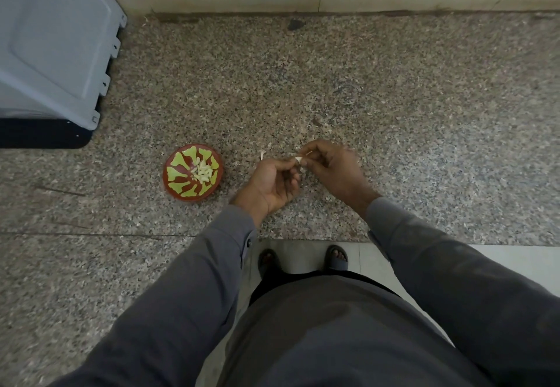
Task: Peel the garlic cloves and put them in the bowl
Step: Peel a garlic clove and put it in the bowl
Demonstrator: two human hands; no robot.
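Note:
A small white garlic clove [298,159] is pinched between the fingertips of my left hand [272,185] and my right hand [331,165], just above the granite counter. A thin strip of skin sticks up from it by my right thumb. To the left stands a red bowl [181,190] with a green pattern, holding several peeled cloves [202,172]. A scrap of garlic stem [262,154] lies on the counter between the bowl and my hands.
A speckled granite counter [394,98] runs to a pale wall at the back. A grey appliance [51,47] stands at the far left. Small skin bits [303,171] lie under my hands. My sandalled feet [335,257] show below the counter edge.

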